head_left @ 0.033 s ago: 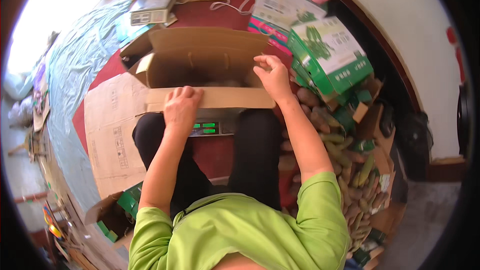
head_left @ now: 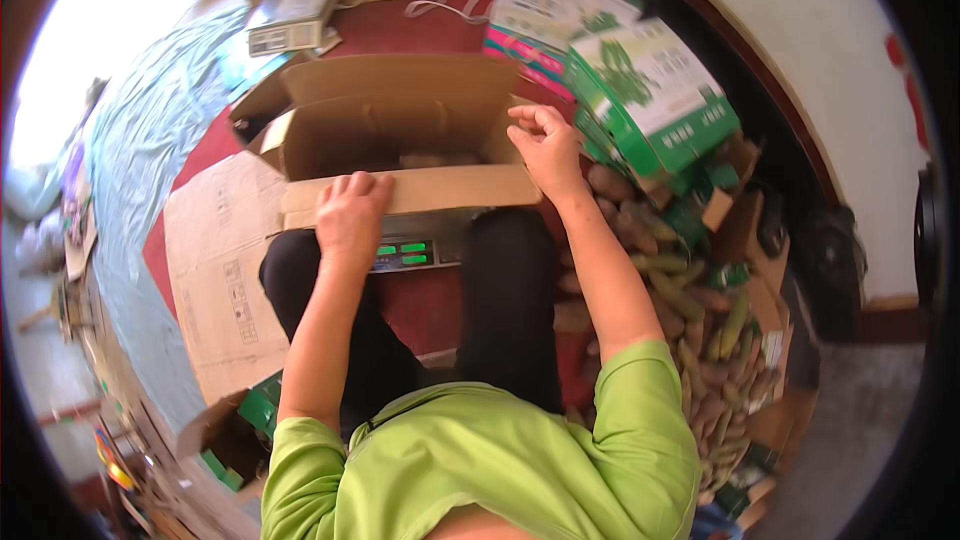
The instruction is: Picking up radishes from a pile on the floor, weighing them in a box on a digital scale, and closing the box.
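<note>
Nothing has shifted since the earlier frame: the left hand (head_left: 352,215) grips the open cardboard box's (head_left: 400,115) near flap, while the right hand (head_left: 545,145), loosely curled, rests empty on its right edge. Leaning on that flap could tip the box off the weighing scale (head_left: 412,254) beneath.

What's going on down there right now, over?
Left hand pressing near flap of open cardboard box. Right hand curled at its right edge. Box sits on scale. Sweet potato pile alongside, right.

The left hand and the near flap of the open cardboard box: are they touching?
Touching. The head view shows the left hand lying on the near flap of the open cardboard box, fingers curled over its edge, with no gap visible.
</note>
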The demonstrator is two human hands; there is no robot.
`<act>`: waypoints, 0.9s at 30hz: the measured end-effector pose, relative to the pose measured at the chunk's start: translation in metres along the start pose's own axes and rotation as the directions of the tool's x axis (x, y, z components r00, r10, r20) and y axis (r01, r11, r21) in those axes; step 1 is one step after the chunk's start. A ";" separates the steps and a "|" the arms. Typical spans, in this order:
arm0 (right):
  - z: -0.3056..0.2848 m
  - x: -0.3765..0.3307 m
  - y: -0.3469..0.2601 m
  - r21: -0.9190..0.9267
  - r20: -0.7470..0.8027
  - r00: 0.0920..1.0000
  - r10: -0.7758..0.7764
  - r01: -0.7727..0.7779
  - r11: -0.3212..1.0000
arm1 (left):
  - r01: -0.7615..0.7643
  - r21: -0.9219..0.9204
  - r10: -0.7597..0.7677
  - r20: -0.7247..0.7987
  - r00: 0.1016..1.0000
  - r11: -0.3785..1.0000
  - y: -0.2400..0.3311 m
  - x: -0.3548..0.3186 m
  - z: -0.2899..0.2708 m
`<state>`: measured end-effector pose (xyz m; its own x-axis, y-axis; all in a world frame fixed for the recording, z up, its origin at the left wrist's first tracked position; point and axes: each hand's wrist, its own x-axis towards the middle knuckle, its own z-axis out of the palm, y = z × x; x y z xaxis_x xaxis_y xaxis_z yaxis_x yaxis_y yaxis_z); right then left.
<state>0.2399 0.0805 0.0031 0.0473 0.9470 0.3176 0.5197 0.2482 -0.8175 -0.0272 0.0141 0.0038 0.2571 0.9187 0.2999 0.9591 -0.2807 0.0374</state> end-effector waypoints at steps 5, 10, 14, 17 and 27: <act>-0.044 -0.082 0.063 0.122 -0.331 0.929 0.167 -0.134 0.983 | -0.057 0.053 0.060 -0.044 0.997 0.997 -0.003 0.005 0.009; -0.045 -0.263 0.140 -0.112 -0.285 0.759 0.586 -0.633 0.766 | -0.054 0.027 0.054 0.002 0.999 0.998 -0.005 0.007 0.010; -0.026 -0.435 0.192 -0.500 0.075 0.625 0.777 -0.650 0.572 | -0.043 0.058 0.042 0.026 0.999 0.997 -0.003 0.005 0.017; -0.019 -0.524 0.198 -0.539 0.137 0.458 0.878 -0.710 0.454 | -0.068 0.083 0.065 0.036 0.997 0.994 0.004 0.006 0.020; -0.108 -0.519 0.201 -0.645 -0.283 0.294 0.913 -0.763 0.046 | -0.116 0.083 0.120 -0.038 0.992 0.990 -0.004 0.006 0.018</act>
<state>0.4117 -0.3827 -0.2740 0.7300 0.4475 -0.5165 0.5379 -0.8425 0.0302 -0.0271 0.0256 -0.0120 0.3656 0.8672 0.3381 0.9291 -0.3616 -0.0773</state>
